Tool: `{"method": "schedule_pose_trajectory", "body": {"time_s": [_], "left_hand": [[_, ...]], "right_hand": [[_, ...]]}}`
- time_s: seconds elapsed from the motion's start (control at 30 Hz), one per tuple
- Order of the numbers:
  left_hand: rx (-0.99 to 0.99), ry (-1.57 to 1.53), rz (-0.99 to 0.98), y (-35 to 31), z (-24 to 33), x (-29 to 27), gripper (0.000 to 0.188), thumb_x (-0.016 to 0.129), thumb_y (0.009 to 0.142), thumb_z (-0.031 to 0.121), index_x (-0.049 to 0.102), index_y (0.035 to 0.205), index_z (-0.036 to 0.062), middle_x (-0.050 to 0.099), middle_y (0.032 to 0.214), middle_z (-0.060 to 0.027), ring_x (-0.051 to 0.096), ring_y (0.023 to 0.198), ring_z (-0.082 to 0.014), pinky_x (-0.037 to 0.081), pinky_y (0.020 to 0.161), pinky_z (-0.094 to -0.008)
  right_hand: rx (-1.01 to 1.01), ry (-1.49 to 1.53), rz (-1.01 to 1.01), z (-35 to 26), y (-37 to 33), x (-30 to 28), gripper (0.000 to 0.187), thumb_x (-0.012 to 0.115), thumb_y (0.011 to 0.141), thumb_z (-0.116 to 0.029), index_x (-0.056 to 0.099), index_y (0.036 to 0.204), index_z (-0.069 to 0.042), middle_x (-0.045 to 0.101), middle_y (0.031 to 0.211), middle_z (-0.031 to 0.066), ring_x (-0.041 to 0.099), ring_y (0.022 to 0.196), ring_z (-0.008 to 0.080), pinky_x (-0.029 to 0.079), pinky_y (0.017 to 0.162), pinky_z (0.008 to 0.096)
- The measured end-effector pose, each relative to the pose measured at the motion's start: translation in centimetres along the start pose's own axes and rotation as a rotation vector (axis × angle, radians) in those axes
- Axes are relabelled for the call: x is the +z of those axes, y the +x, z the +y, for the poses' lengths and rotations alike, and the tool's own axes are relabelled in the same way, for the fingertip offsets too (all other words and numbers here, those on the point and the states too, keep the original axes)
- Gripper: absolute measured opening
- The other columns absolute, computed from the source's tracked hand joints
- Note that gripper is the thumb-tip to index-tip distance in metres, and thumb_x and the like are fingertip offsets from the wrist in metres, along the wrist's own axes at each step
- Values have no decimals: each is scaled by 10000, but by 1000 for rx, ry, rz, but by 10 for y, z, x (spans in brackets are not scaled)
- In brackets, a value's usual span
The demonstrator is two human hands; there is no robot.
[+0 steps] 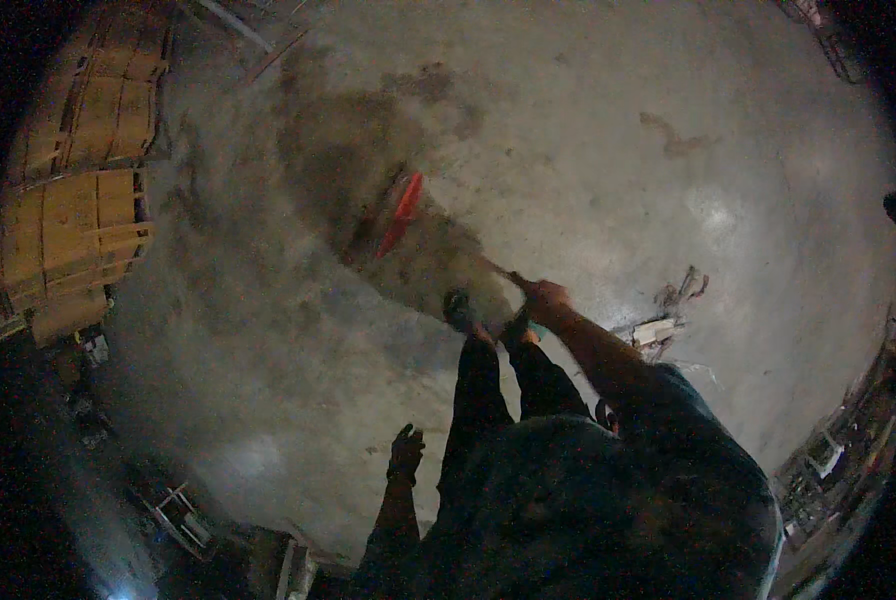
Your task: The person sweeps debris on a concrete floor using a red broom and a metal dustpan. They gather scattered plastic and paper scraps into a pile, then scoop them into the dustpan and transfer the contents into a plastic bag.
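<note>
My right hand is closed around the handle of a broom, in front of my feet. The broom's long red head lies aslant on the grey concrete floor, with a dark strip along its left side. Part of the thin handle is too dim to follow between the hand and the head. Down by my left side hangs my left hand, dark and in shadow, its fingers loosely apart and nothing visible in them.
Brown stains spread over the floor around the broom. Yellowish stacked boards or cartons line the far left. Small debris with a pale block lies right of my feet. Clutter runs along the right edge; a metal frame stands at lower left.
</note>
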State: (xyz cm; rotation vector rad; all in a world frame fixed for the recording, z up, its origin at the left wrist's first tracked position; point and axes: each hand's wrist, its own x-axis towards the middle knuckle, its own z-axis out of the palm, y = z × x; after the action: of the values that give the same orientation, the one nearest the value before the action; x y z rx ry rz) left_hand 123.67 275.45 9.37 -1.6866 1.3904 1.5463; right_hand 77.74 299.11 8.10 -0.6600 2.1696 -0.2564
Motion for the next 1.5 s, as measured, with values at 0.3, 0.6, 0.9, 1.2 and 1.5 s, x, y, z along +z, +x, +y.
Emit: {"method": "schedule_pose_trajectory", "body": {"time_s": [0.3,0.6,0.9,1.2,1.5], "left_hand": [[-148,-423,-25,-34,6,25,637,682,882,306,410,1418,98,648,1068,-105,649,842,-198,514,602,-342],[128,2,-82,17,78,65,606,675,880,262,431,1405,86,634,1146,-117,639,814,-223,503,619,-344],[110,59,-312,112,222,123,542,631,912,259,451,1359,9,640,1024,-130,615,702,-191,487,575,-339],[231,470,-442,141,365,212,514,640,910,267,469,1339,43,631,994,-96,597,713,-189,492,599,-360],[513,1000,-500,144,499,376,482,643,900,302,527,1287,39,637,1065,-122,600,875,-271,488,783,-367]], "right_hand": [[65,-182,-42,101,41,29,528,497,905,-183,415,1413,-304,688,893,101,683,829,316,556,673,447],[577,-295,-4,305,-255,-17,383,428,955,-245,524,1322,-296,668,851,149,670,753,316,533,639,446],[1017,161,122,299,-420,12,407,528,881,-196,523,1285,-244,684,869,136,681,744,318,535,605,461],[1063,860,694,145,-397,86,438,524,893,-197,524,1327,-141,662,1001,224,643,876,402,505,748,477],[1313,1195,777,175,-376,55,433,543,898,-233,528,1322,-149,635,1139,196,622,1013,384,494,872,466]]}}
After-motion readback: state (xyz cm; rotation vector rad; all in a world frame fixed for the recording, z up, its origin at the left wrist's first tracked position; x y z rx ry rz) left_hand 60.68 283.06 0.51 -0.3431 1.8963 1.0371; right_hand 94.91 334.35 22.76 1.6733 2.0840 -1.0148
